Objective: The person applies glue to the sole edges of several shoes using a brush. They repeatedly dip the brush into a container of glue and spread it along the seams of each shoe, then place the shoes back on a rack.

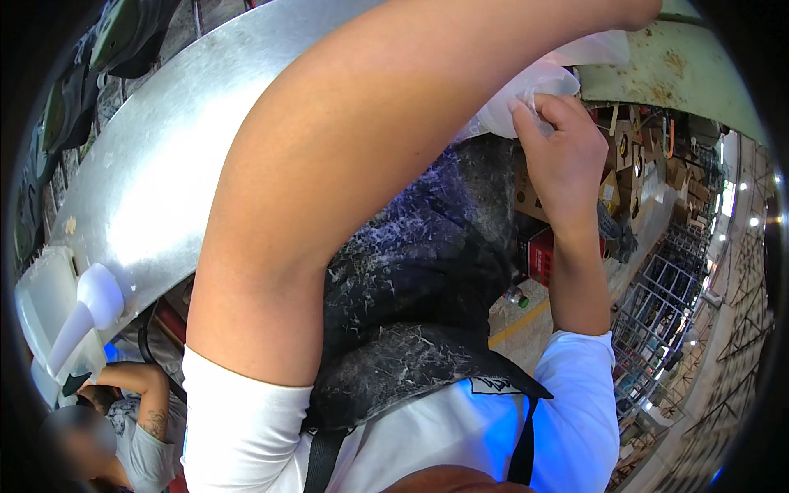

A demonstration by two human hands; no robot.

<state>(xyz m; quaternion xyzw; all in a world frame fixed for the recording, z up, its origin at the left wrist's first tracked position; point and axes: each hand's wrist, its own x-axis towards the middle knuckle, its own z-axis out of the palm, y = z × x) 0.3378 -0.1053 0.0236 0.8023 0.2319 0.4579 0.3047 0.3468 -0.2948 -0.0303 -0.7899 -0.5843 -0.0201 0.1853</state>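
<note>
My left arm stretches across the view from lower left to upper right. Only a small edge of my left hand (645, 11) shows at the top, and its fingers are out of sight. Below that forearm, my right hand (567, 144) is closed, thumb and curled index finger at the rim of a thin, translucent white plastic piece (501, 115). Part of this piece is hidden behind my left forearm. More clear plastic film (596, 49) lies just beyond it, beside a green metal surface (645, 74). My dark apron (403, 287) is covered with pale shavings.
A shiny metal table (164, 156) curves along the left. At its near end, a white scoop-like plastic thing (97, 300) rests by a translucent bin (49, 287). A co-worker (148, 427) is at lower left. Boxes (625, 156) and metal racks (666, 304) stand to the right.
</note>
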